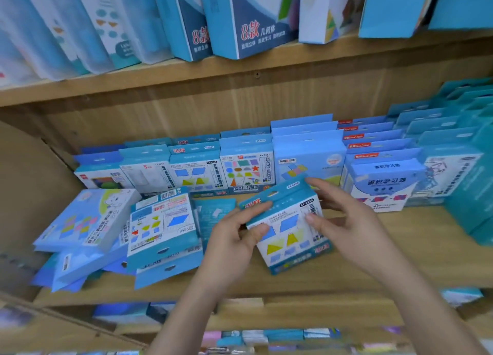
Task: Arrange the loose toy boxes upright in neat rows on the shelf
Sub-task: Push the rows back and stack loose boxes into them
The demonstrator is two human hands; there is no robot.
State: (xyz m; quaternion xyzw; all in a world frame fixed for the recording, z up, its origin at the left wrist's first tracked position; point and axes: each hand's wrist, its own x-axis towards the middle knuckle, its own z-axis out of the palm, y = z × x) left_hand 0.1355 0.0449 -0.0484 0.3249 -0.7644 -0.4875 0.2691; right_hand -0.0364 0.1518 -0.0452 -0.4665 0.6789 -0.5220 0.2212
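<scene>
Head view: The left hand [234, 237] grips the left edge of a blue-and-white toy box [288, 229], thumb on its printed face. The right hand [344, 221] grips the right edge of the same box, fingers curled behind it. The box is tilted, held over the wooden shelf [386, 250] just in front of the upright rows of boxes [245, 173] at the back. To the left, a pile of loose boxes [162, 221] lies flat, overlapping. Larger boxes [256, 21] stand on the board above.
</scene>
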